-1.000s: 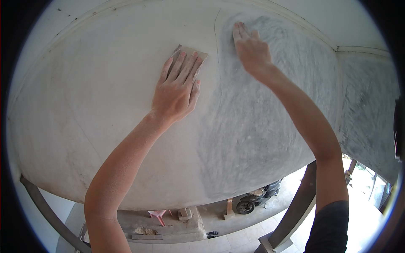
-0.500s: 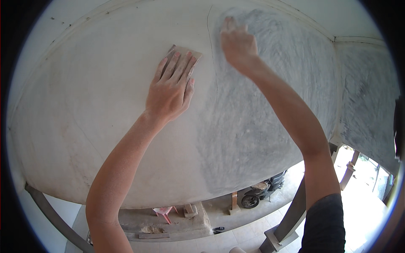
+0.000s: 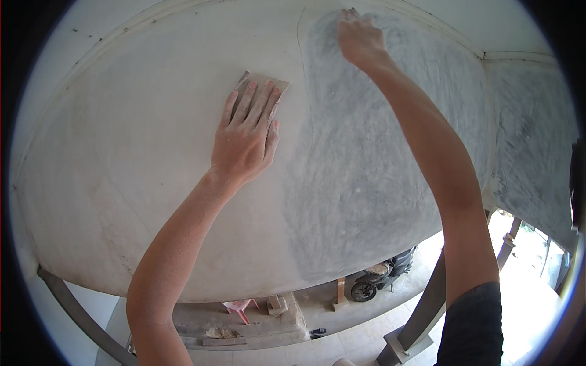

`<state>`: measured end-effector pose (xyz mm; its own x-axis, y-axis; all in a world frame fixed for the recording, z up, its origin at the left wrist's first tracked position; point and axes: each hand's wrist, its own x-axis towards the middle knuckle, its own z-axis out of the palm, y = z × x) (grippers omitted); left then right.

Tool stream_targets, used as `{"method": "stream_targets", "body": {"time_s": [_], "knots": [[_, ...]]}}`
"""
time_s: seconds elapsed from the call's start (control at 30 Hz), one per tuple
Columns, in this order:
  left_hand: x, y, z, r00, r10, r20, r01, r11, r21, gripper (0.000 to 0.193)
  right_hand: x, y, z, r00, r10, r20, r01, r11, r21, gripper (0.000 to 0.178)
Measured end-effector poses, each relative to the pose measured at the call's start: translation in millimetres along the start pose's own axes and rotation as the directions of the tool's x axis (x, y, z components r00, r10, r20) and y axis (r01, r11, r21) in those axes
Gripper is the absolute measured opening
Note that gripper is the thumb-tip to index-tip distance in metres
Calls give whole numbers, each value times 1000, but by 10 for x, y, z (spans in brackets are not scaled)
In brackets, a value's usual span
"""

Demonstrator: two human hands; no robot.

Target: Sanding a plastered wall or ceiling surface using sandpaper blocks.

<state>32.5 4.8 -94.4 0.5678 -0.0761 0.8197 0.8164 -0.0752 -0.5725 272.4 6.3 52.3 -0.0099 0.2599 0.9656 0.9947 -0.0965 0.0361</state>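
Observation:
My left hand lies with its fingers stretched over a worn, dusty sheet of sandpaper, holding it flat against the broad pale surface overhead. The sheet's far edge and ragged right side stick out past the fingers. Farther up and to the right, my right hand presses on the grey, swirl-marked part of the same surface. Its fingers are bent and close together; whatever lies under them is hidden. Pale dust coats the fingers of both hands.
A thin crack runs down between the pale and grey areas. Moulding borders the far edge. Below are a grey post, a parked motorbike, a pink plastic chair and a tiled floor.
My right hand has slid farther up and slightly right across the grey area. My left hand and the sandpaper have shifted slightly toward me.

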Motion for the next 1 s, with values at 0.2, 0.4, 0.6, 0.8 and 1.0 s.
{"method": "stream_targets", "body": {"time_s": [0.2, 0.4, 0.6, 0.8, 1.0], "knots": [[-34, -52, -16, 1000, 7, 26, -8, 1000, 12, 49, -271, -165, 241, 938, -245, -244, 247, 969, -24, 59], [-41, -105, -105, 999, 19, 38, -22, 997, 72, 48, -336, -460, 148, 981, -175, -83, 161, 975, -151, 64], [14, 9, -82, 1000, 7, 9, -7, 999, 54, 47, 98, 37, 51, 997, -10, -75, 11, 1000, 10, 64], [-49, -68, -106, 998, 7, 55, -6, 1000, -23, 50, 53, 95, 236, 989, -11, -145, 8, 1000, -15, 52], [-56, -59, -66, 1000, 7, 8, -7, 998, 60, 47, 53, 88, 254, 995, -4, -100, 10, 998, 59, 51]]}}
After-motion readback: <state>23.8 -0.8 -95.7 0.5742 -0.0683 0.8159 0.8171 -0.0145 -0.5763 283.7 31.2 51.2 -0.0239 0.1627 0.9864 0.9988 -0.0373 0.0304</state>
